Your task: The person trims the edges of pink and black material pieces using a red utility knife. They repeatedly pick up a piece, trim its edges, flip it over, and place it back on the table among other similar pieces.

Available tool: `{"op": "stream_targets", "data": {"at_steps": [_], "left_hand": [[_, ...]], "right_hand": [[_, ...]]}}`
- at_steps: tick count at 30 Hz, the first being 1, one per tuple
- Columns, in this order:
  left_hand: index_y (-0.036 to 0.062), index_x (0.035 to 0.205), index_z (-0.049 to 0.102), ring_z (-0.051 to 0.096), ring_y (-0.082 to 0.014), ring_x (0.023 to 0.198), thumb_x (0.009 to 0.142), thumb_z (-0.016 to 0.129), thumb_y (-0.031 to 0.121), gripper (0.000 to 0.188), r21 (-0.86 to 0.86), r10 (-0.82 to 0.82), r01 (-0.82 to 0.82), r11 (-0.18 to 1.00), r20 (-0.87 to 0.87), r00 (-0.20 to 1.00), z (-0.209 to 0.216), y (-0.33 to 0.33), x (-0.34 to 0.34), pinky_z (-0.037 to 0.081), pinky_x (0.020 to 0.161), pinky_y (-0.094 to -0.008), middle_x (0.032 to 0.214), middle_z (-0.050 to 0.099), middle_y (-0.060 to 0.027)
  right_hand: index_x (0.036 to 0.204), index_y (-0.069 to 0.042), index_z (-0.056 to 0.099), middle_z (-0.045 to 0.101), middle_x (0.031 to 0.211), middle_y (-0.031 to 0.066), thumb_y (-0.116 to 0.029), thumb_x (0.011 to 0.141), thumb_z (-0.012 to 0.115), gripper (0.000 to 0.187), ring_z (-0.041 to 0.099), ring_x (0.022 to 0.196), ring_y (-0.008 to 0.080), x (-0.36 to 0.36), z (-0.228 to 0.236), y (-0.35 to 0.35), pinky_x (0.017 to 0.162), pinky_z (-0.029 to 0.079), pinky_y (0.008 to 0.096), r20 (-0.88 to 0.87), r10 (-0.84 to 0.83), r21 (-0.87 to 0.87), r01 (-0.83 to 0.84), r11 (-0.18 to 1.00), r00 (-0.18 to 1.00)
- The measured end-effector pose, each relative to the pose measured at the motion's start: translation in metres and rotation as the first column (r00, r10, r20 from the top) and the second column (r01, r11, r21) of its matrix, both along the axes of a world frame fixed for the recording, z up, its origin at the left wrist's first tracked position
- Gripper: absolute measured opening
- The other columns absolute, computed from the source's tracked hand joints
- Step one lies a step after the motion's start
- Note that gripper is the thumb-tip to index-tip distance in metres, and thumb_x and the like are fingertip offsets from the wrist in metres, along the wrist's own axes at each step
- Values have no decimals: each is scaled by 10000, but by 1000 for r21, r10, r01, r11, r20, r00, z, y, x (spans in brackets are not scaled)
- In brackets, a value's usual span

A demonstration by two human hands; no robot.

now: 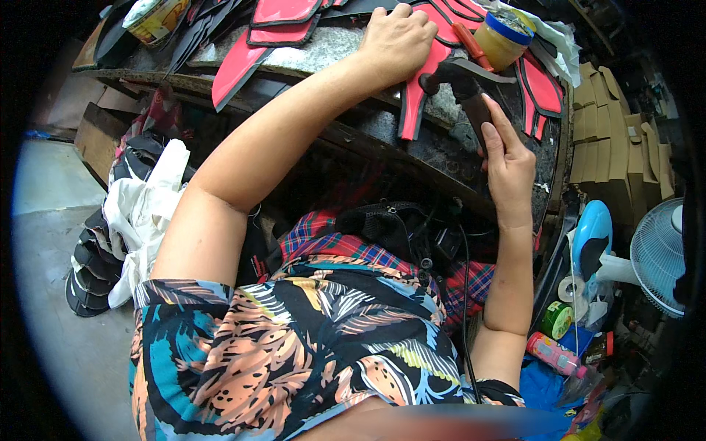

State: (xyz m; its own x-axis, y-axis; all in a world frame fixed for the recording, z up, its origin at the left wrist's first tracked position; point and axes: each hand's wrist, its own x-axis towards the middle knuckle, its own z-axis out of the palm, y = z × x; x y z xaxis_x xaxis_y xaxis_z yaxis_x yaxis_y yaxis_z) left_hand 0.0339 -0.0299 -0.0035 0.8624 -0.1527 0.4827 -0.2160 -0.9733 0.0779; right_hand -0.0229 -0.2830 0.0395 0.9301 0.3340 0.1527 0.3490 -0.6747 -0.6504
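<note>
My right hand (509,165) grips the dark handle of a hammer (473,105). The hammer's curved dark head is over the workbench, close to a pink shoe upper piece (413,99) with black edging. On that piece, near the bench's far side, my left hand (401,45) rests with its fingers curled down against it; the fingertips are hidden. More pink pieces (285,13) lie stacked left of my left hand, and another pink piece (540,88) lies right of the hammer. A red-handled tool (472,45) leans by a jar of yellowish paste (501,42) with a blue rim.
The workbench (456,136) has a worn edge before me. A printed tub (157,18) and dark sheet pieces (209,29) sit at its far left. Folded cardboard boxes (614,132) and a fan (658,253) stand right. Black shoe parts and white cloth (151,213) are piled left.
</note>
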Motion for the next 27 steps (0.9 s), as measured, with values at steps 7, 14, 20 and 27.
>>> {"op": "stream_targets", "data": {"at_steps": [7,14,20,27], "left_hand": [[64,1079,626,549,-321,1151,916,474,152,239,-25,61,-58,998,154,986,-18,2,30,448,912,-492,1176,604,-137],[83,1071,642,571,-302,1125,924,470,160,239,-33,147,-144,989,88,985,-18,3,45,458,891,-475,1137,626,-118],[89,1043,655,576,-291,1107,914,483,154,225,-54,195,-189,981,149,970,-20,-2,44,461,892,-465,1112,629,-107],[111,963,685,608,-261,1042,885,541,187,181,-15,182,-183,983,216,959,-11,0,40,477,813,-456,1022,666,-72]], "right_hand": [[1336,-124,663,735,1196,100,-179,992,653,349,737,870,157,-4,21,-15,782,560,317,284,121,328,-214,920,951],[1320,-194,674,724,1162,155,-221,991,645,332,739,1010,227,-12,7,-2,842,547,321,68,45,72,-50,996,997],[1358,-95,647,728,1193,49,-139,1015,614,347,628,756,58,-21,27,-30,657,516,244,196,122,330,-183,926,973],[1336,-169,664,734,1177,128,-178,980,659,356,726,997,176,-16,-4,-28,844,539,308,67,77,116,-85,990,995]]}}
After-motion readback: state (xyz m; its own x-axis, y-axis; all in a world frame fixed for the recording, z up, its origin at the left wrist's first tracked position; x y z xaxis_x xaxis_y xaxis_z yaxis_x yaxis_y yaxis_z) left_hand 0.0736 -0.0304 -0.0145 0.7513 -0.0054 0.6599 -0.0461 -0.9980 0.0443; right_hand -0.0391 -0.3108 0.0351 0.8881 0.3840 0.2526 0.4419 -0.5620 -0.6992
